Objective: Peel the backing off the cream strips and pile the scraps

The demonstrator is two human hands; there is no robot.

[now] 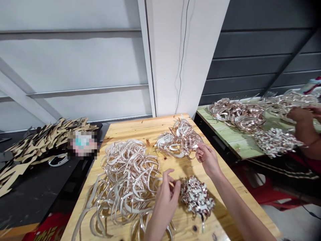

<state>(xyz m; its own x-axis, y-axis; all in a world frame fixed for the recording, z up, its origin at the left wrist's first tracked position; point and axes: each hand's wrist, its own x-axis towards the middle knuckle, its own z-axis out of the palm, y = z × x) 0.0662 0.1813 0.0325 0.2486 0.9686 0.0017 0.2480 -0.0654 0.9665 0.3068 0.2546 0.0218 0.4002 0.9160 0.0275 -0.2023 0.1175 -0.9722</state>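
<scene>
Tabletop [125, 129]: light knotty wood, three piles on it
Big pile [127, 180]: loopy rose-gold and white strips, sprawled all over the left side
Far pile [184, 137]: similar strips, toward the back right
Snippet heap [197, 195]: shiny little bits, just right of the left hand
Left hand [168, 194]: loosely curled, can't tell if it's gripping anything
Right hand [207, 157]: fingertips bunched by the far pile, can't tell if they've got a strip
</scene>
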